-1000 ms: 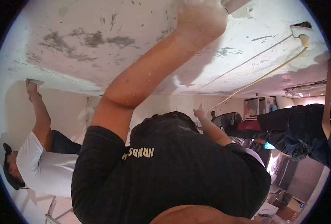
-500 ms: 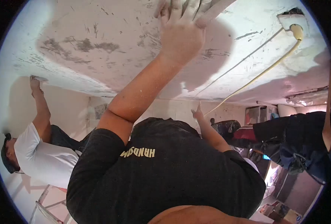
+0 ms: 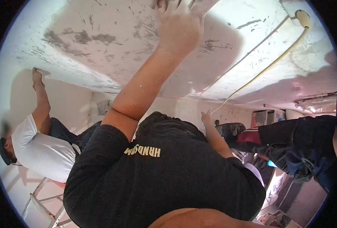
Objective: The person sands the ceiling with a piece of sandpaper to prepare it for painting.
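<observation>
The dusty left hand [image 3: 179, 32] grips what looks like a pale, flat-edged tool [image 3: 210, 5], cropped at the top, by scuffed, grey-streaked white plaster [image 3: 111, 49]; the right hand [image 3: 206, 116] has fingers partly spread.

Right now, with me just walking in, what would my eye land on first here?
Probably the left hand, dusted pale and raised to the scuffed wall at the top, its fingers partly cut off by the picture's edge. Then the black shirt with upside-down yellow letters, filling the lower middle, and the yellow cord slanting down from the upper right. At far left, a co-worker in white has an arm raised.
</observation>
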Tool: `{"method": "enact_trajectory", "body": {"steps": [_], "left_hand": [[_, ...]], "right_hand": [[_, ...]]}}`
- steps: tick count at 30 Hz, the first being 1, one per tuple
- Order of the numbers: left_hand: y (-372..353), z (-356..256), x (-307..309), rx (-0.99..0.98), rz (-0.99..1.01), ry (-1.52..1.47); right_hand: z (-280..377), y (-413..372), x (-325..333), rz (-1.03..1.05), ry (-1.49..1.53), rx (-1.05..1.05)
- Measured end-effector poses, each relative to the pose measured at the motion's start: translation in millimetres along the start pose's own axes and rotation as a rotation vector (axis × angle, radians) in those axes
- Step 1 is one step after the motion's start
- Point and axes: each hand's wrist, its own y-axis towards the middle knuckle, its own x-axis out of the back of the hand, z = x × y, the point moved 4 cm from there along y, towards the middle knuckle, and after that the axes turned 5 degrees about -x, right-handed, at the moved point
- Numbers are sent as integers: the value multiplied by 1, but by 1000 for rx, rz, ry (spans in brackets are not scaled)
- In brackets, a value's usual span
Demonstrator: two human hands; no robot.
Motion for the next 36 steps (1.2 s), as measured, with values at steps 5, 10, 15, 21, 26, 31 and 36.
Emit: {"method": "enact_trajectory", "body": {"steps": [5, 10, 15, 21, 26, 31, 36], "left_hand": [[-120, 7, -66, 40, -8, 27], [-65, 10, -35, 18, 49, 136], [15, 28, -7, -53, -288, -6], [-135, 15, -68, 16, 43, 48], [-138, 12, -62, 0, 210, 148], [-29, 37, -12, 32, -103, 90], [-5, 37, -10, -23, -70, 16]], "right_hand": [[-30, 33, -39, -41, 247, -13], [12, -7, -10, 123, 382, -101], [20, 11, -15, 139, 470, -137], [69, -40, 34, 264, 606, -340], [48, -24, 16, 367, 567, -363], [59, -2, 11, 233, 570, -289], [85, -11, 7, 451, 587, -281]]}}
